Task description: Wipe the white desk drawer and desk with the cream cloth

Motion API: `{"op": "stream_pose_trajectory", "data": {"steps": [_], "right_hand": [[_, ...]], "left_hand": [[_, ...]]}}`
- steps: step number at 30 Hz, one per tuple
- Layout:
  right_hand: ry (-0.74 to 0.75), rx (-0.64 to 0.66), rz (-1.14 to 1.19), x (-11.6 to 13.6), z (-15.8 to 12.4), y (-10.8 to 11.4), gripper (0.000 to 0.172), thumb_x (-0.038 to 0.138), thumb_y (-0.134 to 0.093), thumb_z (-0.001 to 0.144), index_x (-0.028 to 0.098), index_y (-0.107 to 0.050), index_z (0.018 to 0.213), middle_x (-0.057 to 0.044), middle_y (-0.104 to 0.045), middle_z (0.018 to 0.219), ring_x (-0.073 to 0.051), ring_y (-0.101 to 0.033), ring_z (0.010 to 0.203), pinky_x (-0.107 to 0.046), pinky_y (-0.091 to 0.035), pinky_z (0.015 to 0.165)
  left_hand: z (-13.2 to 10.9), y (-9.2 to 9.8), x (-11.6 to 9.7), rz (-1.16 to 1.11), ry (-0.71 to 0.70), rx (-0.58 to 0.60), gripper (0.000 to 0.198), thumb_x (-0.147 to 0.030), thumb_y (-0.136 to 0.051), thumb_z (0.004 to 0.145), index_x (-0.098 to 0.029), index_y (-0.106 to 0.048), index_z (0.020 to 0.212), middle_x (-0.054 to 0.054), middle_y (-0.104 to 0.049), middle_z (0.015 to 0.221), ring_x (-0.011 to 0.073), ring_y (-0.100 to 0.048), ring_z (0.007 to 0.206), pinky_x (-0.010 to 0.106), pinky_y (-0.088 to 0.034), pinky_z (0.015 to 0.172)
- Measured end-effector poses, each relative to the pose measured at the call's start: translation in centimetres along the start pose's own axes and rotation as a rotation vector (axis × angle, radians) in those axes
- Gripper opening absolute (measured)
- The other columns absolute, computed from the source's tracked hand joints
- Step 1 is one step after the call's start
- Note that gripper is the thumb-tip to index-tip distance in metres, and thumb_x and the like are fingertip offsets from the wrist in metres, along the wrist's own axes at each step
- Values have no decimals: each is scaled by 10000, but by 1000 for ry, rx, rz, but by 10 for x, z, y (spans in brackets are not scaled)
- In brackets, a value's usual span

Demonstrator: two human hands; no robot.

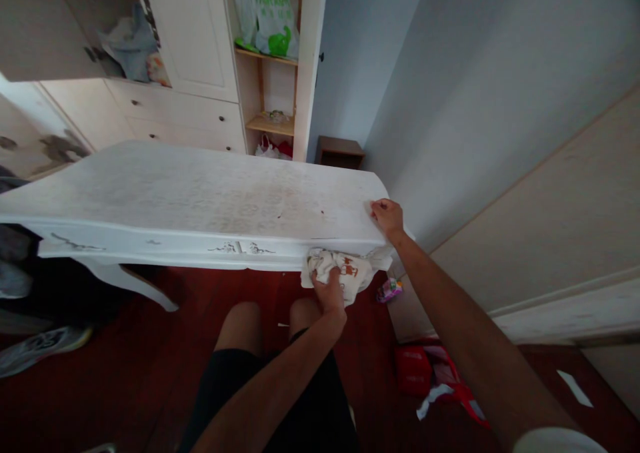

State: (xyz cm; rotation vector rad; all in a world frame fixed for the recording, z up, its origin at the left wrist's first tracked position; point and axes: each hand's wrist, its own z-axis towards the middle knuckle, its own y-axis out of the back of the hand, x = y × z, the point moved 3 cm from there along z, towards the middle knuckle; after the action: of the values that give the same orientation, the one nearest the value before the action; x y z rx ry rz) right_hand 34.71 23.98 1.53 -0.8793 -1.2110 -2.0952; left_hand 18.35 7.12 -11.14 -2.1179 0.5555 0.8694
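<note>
My left hand (pixel 329 289) grips a bunched white cloth (pixel 353 273) with a brown print, pressed against the front edge of a white desk (pixel 240 186). Folds of the cloth hide some of the fingertips. My right hand (pixel 387 216) rests on the desktop near its right end, the fingers curled in; whether anything small is inside them I cannot make out. Grey-brown smudges spread over the middle of the desktop, with a few dark specks. Carved ornament runs along the desk's front.
Behind the desk stands a white cabinet (pixel 190 33) whose shelves hold plastic bags (pixel 275 16). A small brown box-like stand (pixel 341 151) is by the wall. On the red floor lie a pink box (pixel 389 290), a red box (pixel 413 369) and a shoe (pixel 45 347).
</note>
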Motion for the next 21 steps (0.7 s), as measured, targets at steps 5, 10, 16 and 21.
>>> {"op": "stream_pose_trajectory", "data": {"steps": [5, 10, 16, 21], "right_hand": [[-63, -50, 105, -3, 3, 1, 274, 350, -636, 794, 202, -606, 565, 11, -598, 529, -132, -510, 516, -269, -405, 579], [-97, -65, 275, -8, 6, 3, 277, 375, -659, 771, 202, -587, 567, 24, -568, 516, -109, -462, 492, -246, -394, 533], [-120, -81, 329, -11, 6, 0, 256, 352, -675, 779, 200, -589, 591, 27, -565, 529, -106, -460, 496, -237, -382, 514], [-101, -104, 337, -13, 5, -1, 261, 344, -673, 804, 200, -585, 605, 26, -566, 546, -109, -477, 516, -241, -398, 536]], "left_hand": [[-41, -55, 17, -46, 207, 223, 482, -296, -839, 551, -166, -652, 976, 47, -704, 811, 182, -661, 654, 295, -526, 606], [-53, -90, -3, -7, 169, 327, 523, -288, -821, 534, -157, -650, 1010, 18, -679, 785, 136, -593, 588, 246, -443, 545], [-33, -48, -37, -23, -97, 192, 516, -292, -782, 634, -188, -617, 1112, 47, -715, 968, 147, -662, 734, 254, -521, 655], [-21, 0, -75, -127, -278, -80, 505, -314, -813, 676, -204, -593, 1117, 65, -715, 1053, 165, -690, 820, 305, -576, 754]]}}
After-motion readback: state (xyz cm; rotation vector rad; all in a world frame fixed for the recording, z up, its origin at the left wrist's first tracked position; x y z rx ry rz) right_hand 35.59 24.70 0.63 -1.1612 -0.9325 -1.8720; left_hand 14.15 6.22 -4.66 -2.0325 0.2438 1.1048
